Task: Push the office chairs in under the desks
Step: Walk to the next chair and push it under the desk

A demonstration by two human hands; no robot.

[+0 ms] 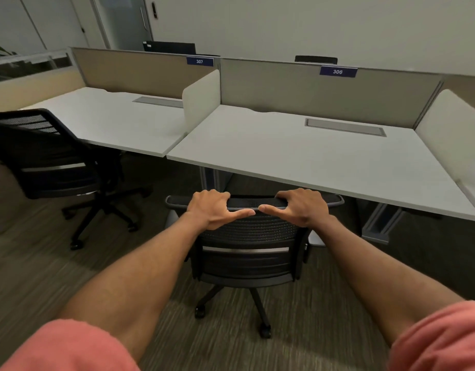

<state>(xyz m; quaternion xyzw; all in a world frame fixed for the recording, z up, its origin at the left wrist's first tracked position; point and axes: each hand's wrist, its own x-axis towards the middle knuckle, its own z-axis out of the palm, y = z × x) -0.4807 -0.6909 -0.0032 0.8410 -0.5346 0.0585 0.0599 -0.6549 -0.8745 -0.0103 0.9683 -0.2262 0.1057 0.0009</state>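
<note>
Nearest the camera, two salmon-pink sleeves (70,346) framed bare forearms that reached to the near office chair (247,247). Both the left hand (216,208) and the right hand (300,207) were curled over its black top rail, fingers wrapped across the far side and thumbs pointing toward each other along the near edge. That chair had a perforated mesh back, a silver crossbar and a castored star base on striped carpet (43,277); it stood just short of the white desk (297,162), whose grey metal legs lay beyond it. Left of that chair, a second black mesh chair (51,159) sat angled at the neighbouring desk (118,121). Beyond the desks, beige fabric partitions (324,100) carried blue tags reading "307" (200,61) and "306" (338,72)
</note>
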